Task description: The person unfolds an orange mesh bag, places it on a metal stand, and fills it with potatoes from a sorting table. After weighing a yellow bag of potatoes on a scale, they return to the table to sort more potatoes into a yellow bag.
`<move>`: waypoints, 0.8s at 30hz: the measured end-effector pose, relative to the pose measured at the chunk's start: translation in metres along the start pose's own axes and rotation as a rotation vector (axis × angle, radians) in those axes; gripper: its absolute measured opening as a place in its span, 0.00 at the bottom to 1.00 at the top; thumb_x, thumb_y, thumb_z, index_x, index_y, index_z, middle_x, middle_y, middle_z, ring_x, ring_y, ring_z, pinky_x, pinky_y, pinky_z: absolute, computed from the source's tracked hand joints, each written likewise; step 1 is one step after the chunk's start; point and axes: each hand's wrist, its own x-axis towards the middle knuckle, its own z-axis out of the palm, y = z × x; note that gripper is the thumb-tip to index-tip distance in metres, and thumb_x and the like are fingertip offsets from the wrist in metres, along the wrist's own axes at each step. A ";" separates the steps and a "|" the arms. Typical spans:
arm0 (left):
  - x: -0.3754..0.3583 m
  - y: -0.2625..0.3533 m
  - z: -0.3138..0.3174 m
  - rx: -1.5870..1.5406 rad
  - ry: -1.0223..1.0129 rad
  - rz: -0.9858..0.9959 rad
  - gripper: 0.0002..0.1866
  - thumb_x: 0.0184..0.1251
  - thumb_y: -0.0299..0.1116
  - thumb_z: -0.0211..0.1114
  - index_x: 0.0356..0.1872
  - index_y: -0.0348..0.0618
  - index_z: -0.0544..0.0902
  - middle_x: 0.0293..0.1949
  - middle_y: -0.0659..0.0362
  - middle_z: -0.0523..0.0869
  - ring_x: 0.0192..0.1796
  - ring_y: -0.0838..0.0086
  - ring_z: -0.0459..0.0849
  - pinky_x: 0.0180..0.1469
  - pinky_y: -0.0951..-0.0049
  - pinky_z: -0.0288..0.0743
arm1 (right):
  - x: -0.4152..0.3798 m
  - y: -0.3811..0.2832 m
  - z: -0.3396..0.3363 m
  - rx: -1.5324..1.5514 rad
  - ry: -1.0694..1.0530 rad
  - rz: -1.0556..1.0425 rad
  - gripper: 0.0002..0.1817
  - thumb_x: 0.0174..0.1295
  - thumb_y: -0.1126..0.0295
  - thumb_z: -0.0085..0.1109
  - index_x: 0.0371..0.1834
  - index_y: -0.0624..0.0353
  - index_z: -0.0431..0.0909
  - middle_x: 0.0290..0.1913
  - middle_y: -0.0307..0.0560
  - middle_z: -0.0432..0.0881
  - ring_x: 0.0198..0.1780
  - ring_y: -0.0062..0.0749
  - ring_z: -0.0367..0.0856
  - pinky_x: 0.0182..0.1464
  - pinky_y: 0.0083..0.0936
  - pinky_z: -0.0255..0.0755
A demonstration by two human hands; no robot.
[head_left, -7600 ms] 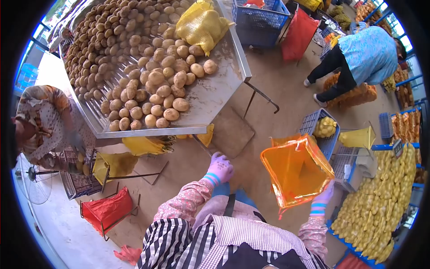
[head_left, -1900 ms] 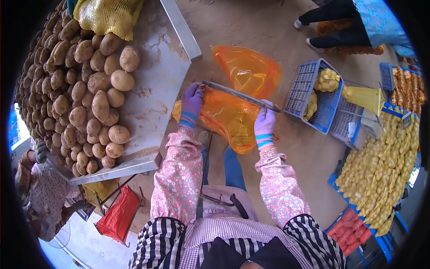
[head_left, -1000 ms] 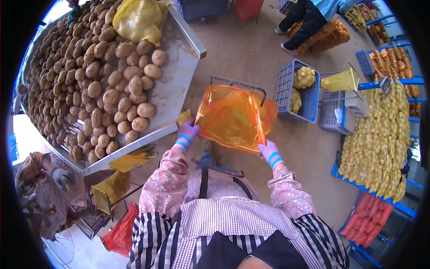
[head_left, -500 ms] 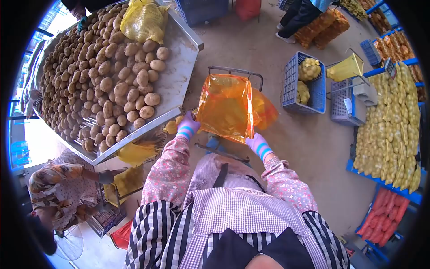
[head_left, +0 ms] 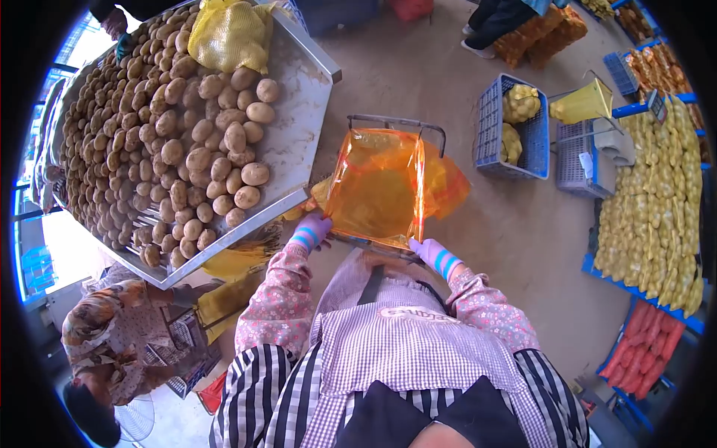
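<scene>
An orange mesh bag (head_left: 377, 183) hangs open-mouthed on a dark metal frame (head_left: 441, 138) in front of my body. My left hand (head_left: 312, 230), in a purple glove with blue stripes, pinches the near left corner of the bag's rim. At the near right corner, my right hand (head_left: 429, 252), gloved the same way, grips the rim too. Inside the bag I see only orange mesh. Left of it, many brown potatoes (head_left: 198, 159) lie on a metal sorting table (head_left: 299, 112), whose corner comes close to my left hand.
A filled yellow mesh bag (head_left: 231, 33) sits on the table. Blue crates (head_left: 489, 134) with bagged produce stand to the right, before stacked yellow bags (head_left: 650, 216) and red bags (head_left: 642, 349). A co-worker (head_left: 112, 328) bends at lower left; another person (head_left: 497, 26) stands far off.
Both hands have moved down toward my body, drawing the bag's near rim over the near side of the frame. The co-worker at lower left has shifted slightly.
</scene>
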 end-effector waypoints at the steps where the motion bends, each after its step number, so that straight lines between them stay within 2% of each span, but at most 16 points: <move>1: -0.002 0.001 -0.002 0.008 -0.004 -0.004 0.22 0.74 0.46 0.56 0.59 0.43 0.81 0.37 0.50 0.93 0.30 0.62 0.92 0.31 0.62 0.86 | -0.002 -0.002 0.003 -0.052 0.001 0.041 0.34 0.72 0.41 0.49 0.42 0.66 0.89 0.39 0.48 0.91 0.39 0.35 0.85 0.50 0.33 0.75; 2: -0.004 0.003 -0.005 -0.041 -0.095 -0.065 0.22 0.77 0.45 0.54 0.62 0.44 0.78 0.38 0.47 0.92 0.30 0.59 0.92 0.31 0.60 0.87 | -0.006 -0.003 0.004 -0.044 0.002 0.046 0.34 0.72 0.41 0.49 0.42 0.66 0.89 0.39 0.48 0.91 0.39 0.35 0.85 0.50 0.33 0.75; 3: -0.005 0.007 -0.007 -0.091 -0.184 -0.127 0.22 0.79 0.45 0.51 0.65 0.44 0.76 0.39 0.45 0.92 0.30 0.57 0.92 0.30 0.58 0.87 | -0.010 -0.002 0.004 0.094 -0.075 0.017 0.34 0.74 0.42 0.47 0.43 0.66 0.89 0.39 0.48 0.91 0.41 0.36 0.85 0.53 0.32 0.74; 4: -0.007 0.011 -0.009 -0.085 -0.189 -0.127 0.22 0.79 0.45 0.51 0.65 0.44 0.76 0.39 0.45 0.92 0.30 0.57 0.92 0.30 0.58 0.87 | -0.013 -0.001 0.004 0.230 -0.150 -0.013 0.34 0.75 0.44 0.45 0.44 0.66 0.90 0.38 0.48 0.92 0.43 0.37 0.85 0.56 0.31 0.72; 7: -0.004 0.013 -0.013 -0.136 -0.255 -0.174 0.22 0.81 0.43 0.48 0.67 0.42 0.73 0.40 0.42 0.91 0.32 0.54 0.93 0.32 0.54 0.88 | -0.017 0.003 0.005 0.358 -0.157 -0.105 0.33 0.77 0.46 0.43 0.44 0.65 0.90 0.39 0.47 0.92 0.45 0.35 0.84 0.57 0.31 0.70; 9: 0.005 0.008 -0.011 -0.285 -0.358 -0.179 0.23 0.82 0.42 0.48 0.69 0.41 0.69 0.43 0.42 0.91 0.36 0.52 0.93 0.33 0.54 0.89 | -0.017 0.006 0.004 0.299 -0.140 -0.138 0.33 0.76 0.45 0.44 0.44 0.66 0.89 0.38 0.49 0.92 0.43 0.36 0.85 0.56 0.32 0.71; 11: 0.007 0.000 -0.005 -0.393 -0.337 -0.164 0.22 0.82 0.41 0.49 0.69 0.42 0.70 0.44 0.42 0.90 0.38 0.51 0.93 0.35 0.53 0.89 | -0.014 0.005 0.001 0.234 -0.121 -0.174 0.33 0.76 0.45 0.45 0.44 0.66 0.89 0.37 0.51 0.91 0.42 0.38 0.85 0.54 0.34 0.72; 13: 0.010 -0.011 0.000 -0.504 -0.313 -0.151 0.21 0.81 0.39 0.51 0.68 0.42 0.71 0.46 0.43 0.90 0.41 0.51 0.93 0.38 0.51 0.90 | -0.019 -0.007 -0.003 -0.014 -0.037 -0.064 0.31 0.74 0.46 0.50 0.43 0.67 0.88 0.34 0.56 0.89 0.39 0.42 0.85 0.49 0.38 0.74; 15: 0.015 -0.019 0.006 -0.645 -0.263 -0.111 0.19 0.79 0.36 0.54 0.66 0.42 0.74 0.50 0.44 0.88 0.44 0.51 0.92 0.42 0.47 0.89 | -0.022 -0.013 -0.007 -0.001 -0.031 -0.069 0.29 0.73 0.48 0.53 0.42 0.68 0.87 0.33 0.58 0.88 0.38 0.45 0.85 0.48 0.40 0.74; 16: 0.017 -0.023 0.011 -0.647 -0.264 -0.112 0.19 0.79 0.36 0.54 0.66 0.42 0.74 0.50 0.44 0.88 0.44 0.51 0.92 0.42 0.47 0.89 | -0.023 -0.014 -0.008 0.011 -0.023 -0.073 0.27 0.72 0.50 0.56 0.41 0.69 0.87 0.32 0.60 0.87 0.37 0.47 0.85 0.46 0.41 0.75; 18: 0.018 -0.025 0.018 -0.769 -0.185 -0.034 0.18 0.79 0.33 0.58 0.65 0.39 0.76 0.50 0.46 0.88 0.43 0.48 0.91 0.47 0.41 0.87 | -0.014 -0.009 -0.004 0.060 -0.020 -0.109 0.25 0.71 0.51 0.58 0.42 0.69 0.86 0.34 0.61 0.87 0.38 0.47 0.85 0.46 0.41 0.75; 20: 0.015 -0.024 0.022 -0.794 -0.170 -0.039 0.18 0.78 0.34 0.59 0.64 0.40 0.77 0.49 0.48 0.88 0.41 0.50 0.91 0.47 0.41 0.87 | -0.006 -0.003 0.000 0.106 -0.018 -0.148 0.24 0.70 0.53 0.60 0.42 0.69 0.86 0.35 0.61 0.88 0.38 0.47 0.85 0.46 0.41 0.76; 22: 0.025 -0.028 0.027 -0.821 -0.150 -0.039 0.18 0.77 0.35 0.61 0.62 0.41 0.77 0.48 0.50 0.88 0.40 0.52 0.90 0.46 0.41 0.87 | -0.006 -0.012 0.004 -0.032 0.136 -0.138 0.21 0.70 0.57 0.62 0.45 0.70 0.86 0.34 0.61 0.88 0.38 0.47 0.87 0.46 0.41 0.76; 23: 0.033 -0.029 0.031 -0.802 -0.099 -0.036 0.17 0.76 0.36 0.62 0.61 0.43 0.79 0.47 0.52 0.88 0.39 0.54 0.90 0.44 0.42 0.87 | -0.001 -0.017 0.004 -0.038 0.134 -0.143 0.21 0.70 0.57 0.62 0.45 0.70 0.86 0.34 0.61 0.88 0.38 0.47 0.87 0.46 0.41 0.76; 24: 0.044 -0.034 0.035 -0.781 -0.049 -0.036 0.16 0.76 0.38 0.63 0.59 0.44 0.80 0.46 0.54 0.88 0.38 0.57 0.90 0.41 0.43 0.88 | 0.011 -0.014 0.007 -0.051 0.180 -0.155 0.22 0.70 0.55 0.62 0.47 0.68 0.85 0.38 0.62 0.88 0.42 0.51 0.87 0.49 0.41 0.77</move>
